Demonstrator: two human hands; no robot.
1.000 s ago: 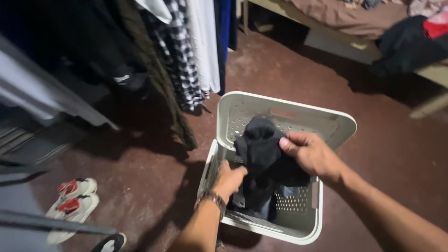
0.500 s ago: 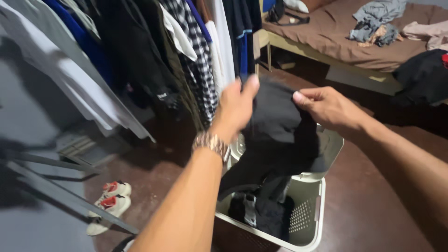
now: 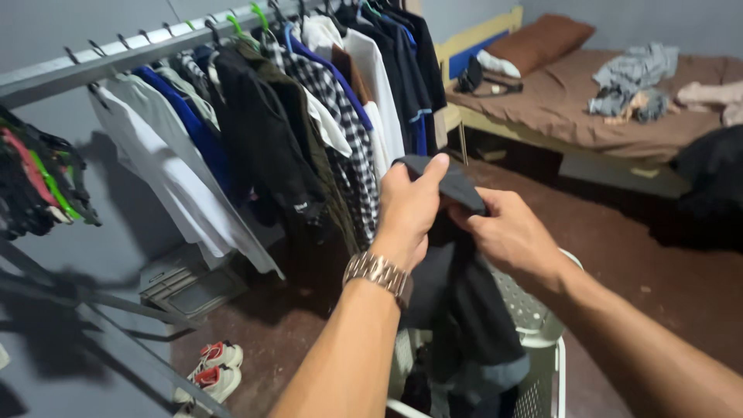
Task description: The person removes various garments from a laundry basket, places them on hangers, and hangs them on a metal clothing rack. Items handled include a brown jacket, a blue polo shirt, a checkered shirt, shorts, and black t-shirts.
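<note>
My left hand (image 3: 409,207) and my right hand (image 3: 505,232) both grip the top edge of a dark garment (image 3: 467,310), held up at chest height. The cloth hangs down from my fingers into a white perforated laundry basket (image 3: 542,325) on the floor below. A metal watch is on my left wrist. More dark clothes lie inside the basket, mostly hidden behind the hanging garment and my arms.
A metal clothes rail (image 3: 116,54) with several hanging shirts runs along the left, close to my left hand. White and red sneakers (image 3: 210,370) lie on the floor at lower left. A bed (image 3: 588,108) with scattered clothes stands at back right.
My hands have lifted the dark garment up out of the basket and moved closer together at its top edge. The view has tilted up toward the rail.
</note>
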